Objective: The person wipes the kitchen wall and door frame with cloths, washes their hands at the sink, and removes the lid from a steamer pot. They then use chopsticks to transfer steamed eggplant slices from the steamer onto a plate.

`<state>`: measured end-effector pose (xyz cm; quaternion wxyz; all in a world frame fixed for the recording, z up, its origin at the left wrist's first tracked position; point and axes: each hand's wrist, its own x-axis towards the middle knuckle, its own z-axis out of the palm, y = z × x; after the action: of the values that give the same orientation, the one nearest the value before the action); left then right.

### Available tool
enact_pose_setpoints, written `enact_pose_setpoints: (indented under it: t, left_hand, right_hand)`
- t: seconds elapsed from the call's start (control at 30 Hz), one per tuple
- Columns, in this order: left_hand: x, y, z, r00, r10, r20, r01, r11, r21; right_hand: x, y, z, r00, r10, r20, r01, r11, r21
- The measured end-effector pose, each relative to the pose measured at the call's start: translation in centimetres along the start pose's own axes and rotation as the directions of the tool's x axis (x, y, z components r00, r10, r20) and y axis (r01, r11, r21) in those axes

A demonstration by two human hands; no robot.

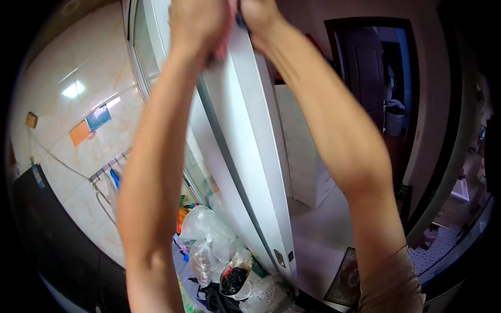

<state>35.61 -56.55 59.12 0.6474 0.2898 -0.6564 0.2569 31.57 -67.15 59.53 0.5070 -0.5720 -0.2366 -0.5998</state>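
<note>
Both my arms reach up along a white sliding door panel [255,141]. My left hand [198,23] is at the top edge of the view, blurred and partly cut off. It is closed on a pink cloth [223,44], which shows along its right side against the door. Close by on the right, my right hand [259,18] is curled at the panel's upper part, with a small dark bit beside it. The frame edge and blur hide most of its fingers, so what it grips cannot be made out.
Clear plastic bags [209,235] and a white bin [235,281] with a black liner crowd the floor by the door. A tiled wall [68,99] with a hook rail [107,166] stands left, above a black appliance [57,235]. Rightward are a white cabinet [297,141], a doormat [344,279] and a dark doorway [365,73].
</note>
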Motion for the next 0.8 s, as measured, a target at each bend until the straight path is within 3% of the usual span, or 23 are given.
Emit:
enact_pose_setpoints:
  t: [0.03, 0.07, 0.17, 0.23, 0.3, 0.33, 0.4, 0.47, 0.5, 0.57, 0.6, 0.67, 0.7, 0.8]
  left_hand:
    - [-2.0, -2.2, 0.3, 0.996, 0.063, -0.06, -0.05, 0.98, 0.191]
    - [-5.0, -3.1, 0.5, 0.955, 0.296, -0.028, -0.294, 0.954, 0.057]
    - [-18.0, -2.4, 0.4, 0.994, 0.066, 0.085, -0.07, 0.997, 0.044]
    - [-22.6, -2.1, 0.4, 0.996, 0.044, 0.074, -0.048, 0.998, 0.046]
    - [-23.7, -1.7, 0.0, 0.987, 0.109, 0.117, -0.133, 0.965, 0.225]
    - [-22.3, -1.8, 0.3, 0.991, 0.099, 0.086, -0.107, 0.99, 0.093]
    - [-15.7, -1.7, 0.6, 0.99, 0.141, -0.001, -0.14, 0.983, 0.121]
    - [-6.8, -1.1, 0.4, 0.98, 0.17, -0.102, -0.132, 0.944, 0.303]
    - [-2.9, -0.9, 0.0, 0.974, 0.195, -0.112, -0.165, 0.959, 0.23]
    - [4.3, -2.2, 1.8, 0.763, 0.406, -0.503, -0.321, 0.913, 0.251]
    - [3.5, 1.8, 1.5, 0.923, 0.02, -0.385, 0.01, 0.997, 0.076]
    - [2.0, 2.6, 1.9, 0.955, 0.043, -0.294, 0.006, 0.986, 0.164]
    - [3.0, 0.4, 1.9, 0.955, 0.111, -0.276, -0.091, 0.992, 0.081]
    - [-2.0, -2.7, 0.4, 0.983, 0.114, -0.141, -0.078, 0.968, 0.239]
  right_hand:
    - [-3.7, 0.8, -1.3, 1.0, -0.012, -0.022, 0.009, 0.995, -0.103]
    - [-8.5, 0.7, -2.0, 0.999, -0.025, -0.042, 0.016, 0.979, -0.204]
    - [-18.9, 2.1, -4.6, 0.997, -0.071, -0.004, 0.066, 0.943, -0.326]
    - [-23.8, 3.6, -6.2, 0.976, -0.173, 0.135, 0.21, 0.914, -0.346]
    - [-27.3, 4.6, -6.9, 0.975, -0.138, 0.175, 0.179, 0.952, -0.249]
    - [-28.6, 4.6, -6.8, 0.983, 0.185, 0.023, -0.185, 0.983, 0.0]
    - [-29.2, 3.1, -5.8, 0.945, 0.326, -0.023, -0.326, 0.945, -0.003]
    - [-29.5, 3.5, -5.3, 0.947, 0.305, -0.103, -0.308, 0.951, -0.014]
    - [-29.8, 4.0, -5.7, 0.937, 0.333, -0.105, -0.335, 0.942, -0.004]
    - [-30.3, 4.7, -6.1, 0.927, 0.35, -0.136, -0.351, 0.936, 0.014]
    - [-30.7, 4.9, -6.1, 0.922, 0.361, -0.141, -0.357, 0.933, 0.05]
    - [-32.0, 4.5, -6.4, 0.908, 0.404, -0.111, -0.397, 0.914, 0.08]
    - [-32.7, 5.0, -6.7, 0.924, 0.365, -0.111, -0.361, 0.931, 0.061]
    - [-34.3, 5.2, -6.8, 0.932, 0.34, -0.124, -0.339, 0.94, 0.028]
